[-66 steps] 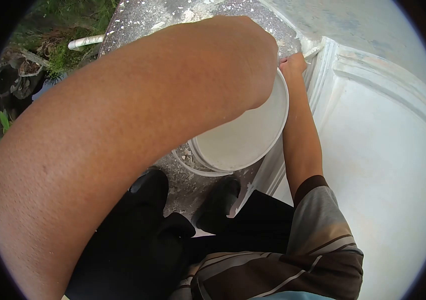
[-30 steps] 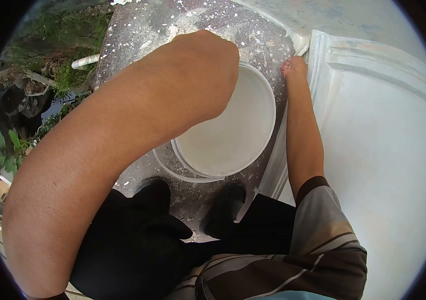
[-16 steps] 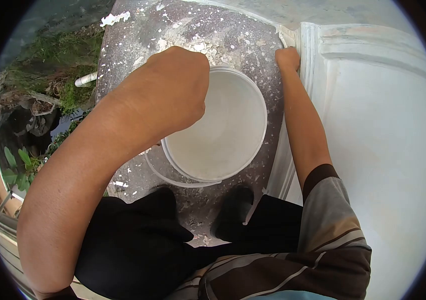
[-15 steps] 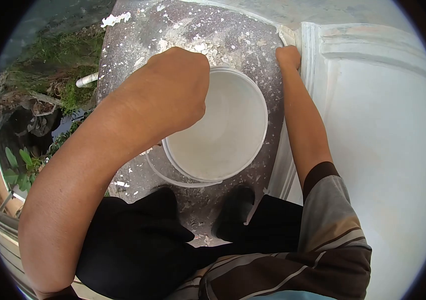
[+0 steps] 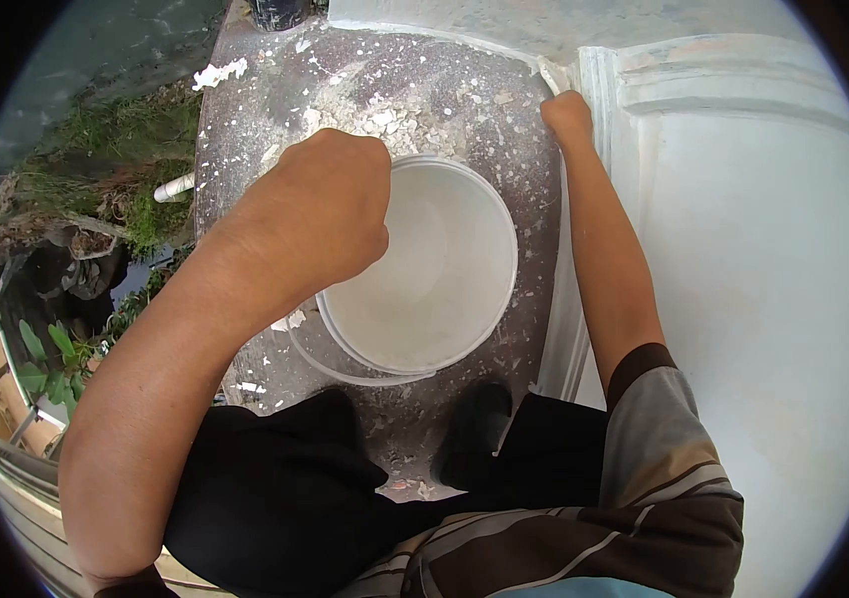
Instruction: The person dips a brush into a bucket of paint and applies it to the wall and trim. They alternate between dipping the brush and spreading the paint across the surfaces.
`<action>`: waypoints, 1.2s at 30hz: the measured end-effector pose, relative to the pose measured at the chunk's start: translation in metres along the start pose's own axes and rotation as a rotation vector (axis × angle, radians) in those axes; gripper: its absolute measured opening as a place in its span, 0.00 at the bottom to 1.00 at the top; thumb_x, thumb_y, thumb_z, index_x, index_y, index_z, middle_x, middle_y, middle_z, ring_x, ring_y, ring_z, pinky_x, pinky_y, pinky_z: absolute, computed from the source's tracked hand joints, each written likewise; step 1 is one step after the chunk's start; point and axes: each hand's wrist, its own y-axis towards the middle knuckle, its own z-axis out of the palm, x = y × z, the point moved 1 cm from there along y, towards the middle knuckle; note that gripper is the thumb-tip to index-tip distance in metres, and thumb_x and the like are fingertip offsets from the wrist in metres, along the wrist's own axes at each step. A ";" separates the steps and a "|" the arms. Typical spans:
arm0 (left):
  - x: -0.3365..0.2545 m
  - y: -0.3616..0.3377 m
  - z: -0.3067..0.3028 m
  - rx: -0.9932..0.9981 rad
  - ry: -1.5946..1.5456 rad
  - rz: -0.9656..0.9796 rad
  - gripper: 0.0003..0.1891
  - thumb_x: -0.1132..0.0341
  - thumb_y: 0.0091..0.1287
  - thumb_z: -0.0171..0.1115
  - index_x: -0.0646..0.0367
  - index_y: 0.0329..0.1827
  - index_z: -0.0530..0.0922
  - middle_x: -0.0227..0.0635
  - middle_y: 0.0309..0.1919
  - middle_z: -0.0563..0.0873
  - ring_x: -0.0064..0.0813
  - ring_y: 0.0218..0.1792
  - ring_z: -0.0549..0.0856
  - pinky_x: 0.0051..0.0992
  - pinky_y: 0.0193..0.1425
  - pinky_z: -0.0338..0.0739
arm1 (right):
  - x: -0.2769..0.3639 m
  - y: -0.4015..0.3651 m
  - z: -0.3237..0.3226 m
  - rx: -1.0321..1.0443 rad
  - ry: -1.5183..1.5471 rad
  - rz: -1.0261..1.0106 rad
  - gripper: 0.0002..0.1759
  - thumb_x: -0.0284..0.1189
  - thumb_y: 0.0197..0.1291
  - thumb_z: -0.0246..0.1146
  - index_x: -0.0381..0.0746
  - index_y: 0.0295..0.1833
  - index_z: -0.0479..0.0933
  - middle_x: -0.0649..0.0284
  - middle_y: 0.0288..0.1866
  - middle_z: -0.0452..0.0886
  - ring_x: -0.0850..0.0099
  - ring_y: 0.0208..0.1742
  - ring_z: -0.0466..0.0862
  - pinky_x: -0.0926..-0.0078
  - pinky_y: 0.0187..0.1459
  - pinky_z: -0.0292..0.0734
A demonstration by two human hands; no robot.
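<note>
My left hand (image 5: pixel 330 204) is closed, back of the hand up, and overlaps the left rim of a white plastic bucket (image 5: pixel 444 269). Its fingers are turned under and hidden, so I cannot tell what they hold. The bucket stands on the speckled floor, pale inside, its handle (image 5: pixel 364 380) hanging down on the near side. My right hand (image 5: pixel 569 115) reaches far forward, low in the corner where the wall meets the white moulding. Its fingers are closed, and a narrow cream-coloured piece (image 5: pixel 552 76) sticks out beyond them towards the wall.
White flakes (image 5: pixel 384 120) litter the dark floor (image 5: pixel 529 189) beyond the bucket. A white moulded panel (image 5: pixel 753 249) runs along the right. A dark container (image 5: pixel 278 12) stands at the far edge. On the left the floor drops off to plants (image 5: pixel 135 130). My boots (image 5: pixel 474 429) are close behind the bucket.
The view has shifted slightly, bringing the dark container into sight at the top. My left hand has moved a little left over the bucket; my right hand stays in the corner.
</note>
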 end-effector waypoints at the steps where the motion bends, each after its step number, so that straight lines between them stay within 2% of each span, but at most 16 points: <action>1: -0.001 0.000 0.000 0.001 0.013 0.003 0.05 0.78 0.54 0.56 0.73 0.27 0.79 0.62 0.27 0.82 0.57 0.35 0.85 0.44 0.47 0.80 | 0.007 0.005 0.002 0.001 0.001 0.002 0.19 0.33 0.54 0.61 0.36 0.50 0.83 0.48 0.53 0.84 0.53 0.56 0.84 0.60 0.56 0.78; 4: 0.001 0.002 0.003 0.004 0.055 0.047 0.05 0.78 0.54 0.56 0.73 0.26 0.79 0.62 0.27 0.82 0.57 0.36 0.85 0.44 0.47 0.80 | 0.052 -0.005 0.003 0.031 0.016 -0.045 0.17 0.31 0.55 0.59 0.35 0.47 0.84 0.47 0.51 0.85 0.52 0.55 0.84 0.60 0.55 0.79; 7: 0.003 0.003 0.003 0.013 0.077 0.046 0.05 0.78 0.53 0.56 0.73 0.26 0.78 0.61 0.28 0.82 0.57 0.37 0.85 0.43 0.46 0.80 | 0.099 -0.050 -0.009 0.115 -0.023 -0.216 0.16 0.29 0.57 0.57 0.34 0.46 0.84 0.45 0.50 0.85 0.51 0.53 0.85 0.58 0.53 0.79; 11: 0.000 0.003 0.000 0.006 0.058 0.005 0.06 0.77 0.54 0.55 0.73 0.26 0.78 0.61 0.28 0.82 0.59 0.36 0.84 0.45 0.48 0.79 | 0.137 -0.080 0.002 0.121 0.016 -0.451 0.15 0.28 0.57 0.56 0.32 0.42 0.84 0.44 0.47 0.85 0.50 0.51 0.85 0.56 0.52 0.80; 13: 0.002 0.003 0.004 -0.018 0.079 0.027 0.06 0.77 0.54 0.55 0.73 0.27 0.79 0.61 0.28 0.82 0.59 0.36 0.84 0.46 0.49 0.79 | 0.141 -0.087 0.005 0.154 -0.007 -0.553 0.16 0.28 0.58 0.55 0.32 0.47 0.83 0.45 0.47 0.85 0.51 0.51 0.84 0.56 0.52 0.80; 16: -0.004 0.007 -0.004 0.116 0.111 -0.040 0.10 0.78 0.53 0.58 0.76 0.36 0.80 0.63 0.33 0.84 0.56 0.42 0.86 0.42 0.52 0.81 | 0.125 -0.098 0.003 0.123 0.026 -0.792 0.21 0.28 0.59 0.56 0.32 0.56 0.78 0.46 0.46 0.83 0.52 0.51 0.83 0.56 0.52 0.79; 17: -0.003 0.007 -0.003 0.068 0.105 -0.006 0.08 0.77 0.53 0.57 0.75 0.33 0.80 0.63 0.32 0.83 0.57 0.41 0.85 0.43 0.51 0.80 | 0.117 -0.100 0.009 0.100 0.045 -0.890 0.23 0.29 0.60 0.56 0.32 0.60 0.76 0.46 0.46 0.83 0.52 0.51 0.83 0.56 0.51 0.79; 18: 0.002 0.005 0.002 0.028 0.097 0.027 0.07 0.77 0.54 0.55 0.74 0.31 0.79 0.63 0.31 0.83 0.59 0.39 0.85 0.45 0.50 0.79 | 0.106 -0.104 0.021 0.025 0.148 -0.953 0.21 0.31 0.66 0.53 0.31 0.59 0.75 0.46 0.39 0.81 0.50 0.45 0.80 0.54 0.49 0.76; 19: 0.003 0.003 0.004 -0.014 0.088 0.057 0.07 0.76 0.55 0.54 0.73 0.28 0.79 0.62 0.29 0.82 0.60 0.38 0.84 0.46 0.50 0.78 | 0.099 -0.109 0.021 0.006 0.137 -0.888 0.21 0.31 0.66 0.53 0.31 0.59 0.75 0.46 0.39 0.81 0.50 0.45 0.80 0.54 0.49 0.76; 21: 0.001 0.004 0.002 0.023 0.100 0.037 0.07 0.76 0.54 0.55 0.74 0.28 0.79 0.63 0.29 0.82 0.59 0.38 0.84 0.45 0.49 0.79 | 0.088 -0.116 0.020 -0.036 0.127 -0.773 0.20 0.30 0.65 0.53 0.31 0.59 0.75 0.45 0.40 0.80 0.50 0.44 0.80 0.54 0.49 0.77; 25: -0.005 0.000 -0.003 0.023 0.069 -0.008 0.07 0.77 0.54 0.55 0.74 0.27 0.79 0.63 0.28 0.82 0.58 0.37 0.85 0.44 0.47 0.80 | 0.084 -0.091 0.005 0.067 0.113 -0.488 0.25 0.29 0.52 0.62 0.30 0.56 0.76 0.41 0.47 0.82 0.48 0.50 0.84 0.55 0.51 0.80; 26: -0.005 0.000 -0.003 0.036 0.069 -0.001 0.07 0.77 0.54 0.55 0.74 0.27 0.79 0.63 0.29 0.82 0.58 0.37 0.85 0.44 0.48 0.80 | 0.088 -0.088 0.000 0.051 0.103 -0.506 0.20 0.27 0.52 0.61 0.29 0.51 0.78 0.40 0.46 0.83 0.47 0.49 0.85 0.55 0.52 0.80; 31: 0.001 0.005 0.002 0.024 0.086 0.025 0.07 0.77 0.54 0.54 0.74 0.28 0.79 0.64 0.30 0.82 0.59 0.37 0.84 0.45 0.49 0.79 | 0.152 -0.096 -0.004 0.046 0.109 -0.824 0.18 0.25 0.52 0.59 0.32 0.48 0.80 0.43 0.44 0.84 0.48 0.49 0.85 0.55 0.50 0.80; 34: 0.001 0.005 0.002 0.032 0.114 0.025 0.07 0.77 0.55 0.54 0.74 0.28 0.79 0.64 0.31 0.82 0.60 0.39 0.84 0.45 0.50 0.78 | 0.181 -0.091 -0.006 0.166 0.005 -0.929 0.16 0.26 0.51 0.58 0.33 0.46 0.81 0.44 0.45 0.84 0.48 0.49 0.85 0.55 0.50 0.80; 36: 0.002 0.005 0.003 0.023 0.103 0.035 0.07 0.77 0.55 0.54 0.74 0.28 0.79 0.63 0.31 0.82 0.59 0.39 0.84 0.45 0.50 0.78 | 0.170 -0.072 -0.010 0.186 -0.021 -0.811 0.16 0.26 0.51 0.58 0.32 0.45 0.82 0.44 0.45 0.84 0.49 0.49 0.85 0.56 0.50 0.80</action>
